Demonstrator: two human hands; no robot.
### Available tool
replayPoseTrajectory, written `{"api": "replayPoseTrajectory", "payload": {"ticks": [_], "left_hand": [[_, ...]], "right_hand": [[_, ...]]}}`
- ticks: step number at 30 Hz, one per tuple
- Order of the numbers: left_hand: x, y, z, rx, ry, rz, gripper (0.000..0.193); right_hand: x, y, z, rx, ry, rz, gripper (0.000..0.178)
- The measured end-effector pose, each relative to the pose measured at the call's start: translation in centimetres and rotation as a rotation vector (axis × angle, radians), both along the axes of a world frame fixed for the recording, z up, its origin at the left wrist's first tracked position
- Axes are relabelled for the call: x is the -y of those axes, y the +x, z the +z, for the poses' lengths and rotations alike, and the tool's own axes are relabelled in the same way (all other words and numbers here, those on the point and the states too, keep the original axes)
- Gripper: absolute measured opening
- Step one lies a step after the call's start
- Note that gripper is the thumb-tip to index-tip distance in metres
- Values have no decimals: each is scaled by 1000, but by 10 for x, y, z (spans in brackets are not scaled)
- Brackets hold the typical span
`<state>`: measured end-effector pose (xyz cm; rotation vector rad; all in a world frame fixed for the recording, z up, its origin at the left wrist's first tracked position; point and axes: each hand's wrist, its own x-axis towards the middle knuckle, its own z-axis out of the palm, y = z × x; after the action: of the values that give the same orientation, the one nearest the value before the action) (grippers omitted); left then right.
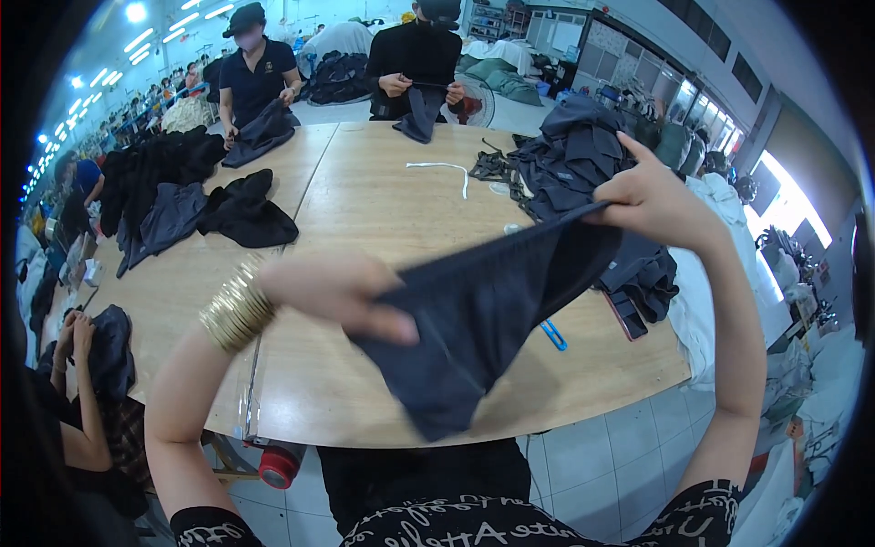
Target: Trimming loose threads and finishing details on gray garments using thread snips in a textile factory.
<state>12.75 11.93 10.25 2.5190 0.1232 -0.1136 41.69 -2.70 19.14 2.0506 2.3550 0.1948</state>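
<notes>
A pair of dark grey briefs point(483, 314) is stretched by its gathered waistband between my hands, above the near part of the table point(383, 223). My left hand point(337, 287), blurred by motion and with gold bangles at the wrist, grips the left end with the thumb on the front of the cloth. At the raised right end, my right hand point(661, 196) pinches the waistband, its index finger pointing up and away. The cloth hangs in a point toward the near edge.
A heap of dark grey garments point(574, 150) lies at the right; black garments point(164, 173) lie at the left. A blue tool point(553, 335) lies partly behind the briefs. A white strip point(437, 167) curves mid-table. Two people handle garments across the table; another person's hands point(80, 337) work at left.
</notes>
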Motion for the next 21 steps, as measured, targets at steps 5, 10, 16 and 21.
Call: {"api": "replayPoseTrajectory", "payload": {"ticks": [5,10,16,21], "left_hand": [[-62,-45,16,302,-223,366,38],[-52,-54,39,334,-228,385,32],[-48,-65,38,357,-249,387,32],[-32,-56,23,372,-329,379,31]], "right_hand": [[12,39,6,-595,83,55,22],[16,53,16,-722,27,71,21],[19,56,15,-678,62,107,24],[-27,69,-2,-554,168,160,26]]}}
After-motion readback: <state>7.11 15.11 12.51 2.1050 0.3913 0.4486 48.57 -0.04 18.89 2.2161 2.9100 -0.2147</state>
